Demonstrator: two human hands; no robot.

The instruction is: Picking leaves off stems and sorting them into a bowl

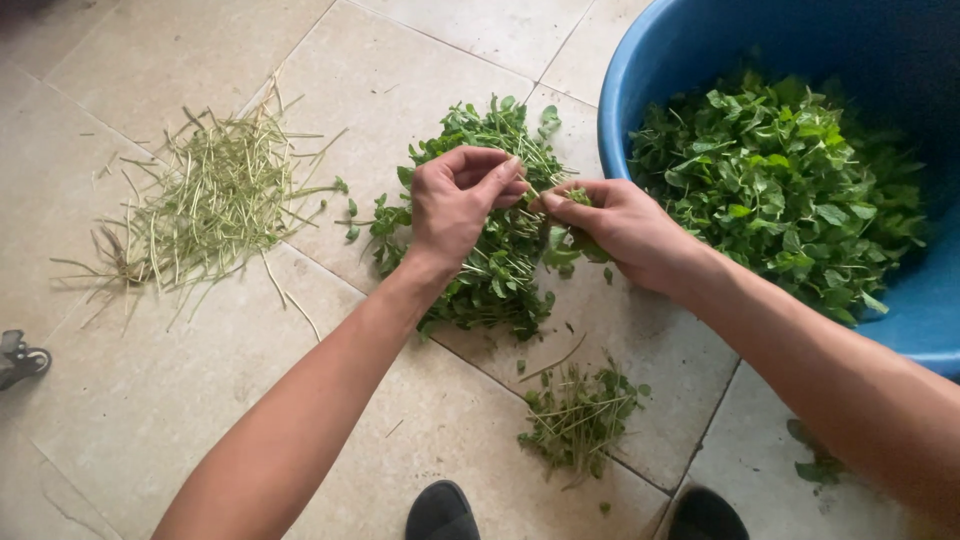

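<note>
Head view, looking straight down at a beige tiled floor (150, 400). Both hands meet over a loose heap of leafy green herb sprigs (495, 260) lying on the tiles at centre. Left hand (455, 205) curled, fingers bent inward, fingertips pinched against a thin stem; the stem itself is mostly covered by the fingers and hard to trace. Right hand (615, 225) closed in a pinch, thumb and forefinger gripping a small leafy sprig (572, 240) whose leaves hang down below the knuckles; where the sprig ends and the heap begins cannot be told. The two sets of fingertips sit just beside each other, nearly touching; whether both hold the same stem is not clear. Right of the hands, a large blue plastic tub (640, 80), cut off by the top and right edges, holds a deep mass of picked green leaves (780, 190); its far inside is in shadow. Left, well apart from the heap, a scatter of bare pale-green stripped stems (205, 200). Near the bottom, a smaller clump of stems with few leaves (580, 415). Two dark shoe toes (440, 510) at the lower edge, the right one partly cut off. A small dark object (20, 358) at the left edge, cropped, not identifiable. Stray leaves under the right forearm, partly hidden
</note>
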